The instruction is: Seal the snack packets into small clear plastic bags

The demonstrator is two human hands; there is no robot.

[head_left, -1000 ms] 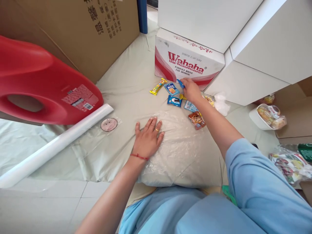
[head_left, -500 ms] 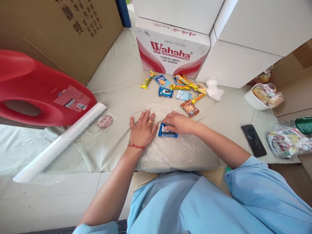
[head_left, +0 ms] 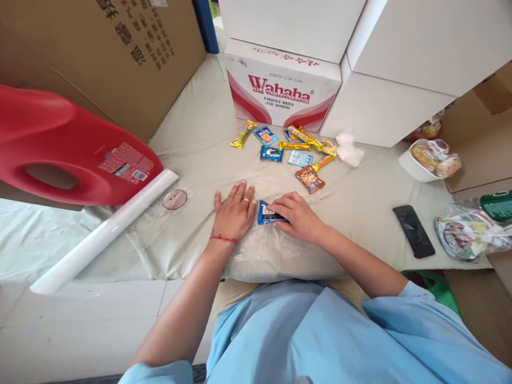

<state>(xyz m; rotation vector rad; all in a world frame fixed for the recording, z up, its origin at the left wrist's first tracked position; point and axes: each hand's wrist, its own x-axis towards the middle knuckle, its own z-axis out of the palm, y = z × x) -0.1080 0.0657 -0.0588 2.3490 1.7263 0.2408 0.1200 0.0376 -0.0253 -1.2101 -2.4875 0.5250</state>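
Observation:
My left hand (head_left: 235,212) lies flat on the covered table, fingers spread, on the left edge of a thin clear plastic sheet (head_left: 256,250). Just to its right is a small blue snack packet (head_left: 264,213) with a dark picture on it, lying on the sheet. My right hand (head_left: 298,217) grips that packet at its right end, thumb on the near side and fingers over the top, so this end is hidden. Beyond the hands lie several wrapped snacks, among them a brown cookie packet (head_left: 310,178), another blue packet (head_left: 271,153) and a yellow stick-shaped packet (head_left: 243,134).
A white roll of film (head_left: 108,229) and a red jug (head_left: 80,144) stand at left, near a round pink disc (head_left: 175,199). Behind is a Wahaha carton (head_left: 284,88). To the right are a phone (head_left: 414,231), a white bowl of snacks (head_left: 418,160) and a bagged item (head_left: 468,234).
My right hand has shifted from above the blue packet to its right end, its thumb now on the near side. The packet is slightly turned. My left hand has stayed in place.

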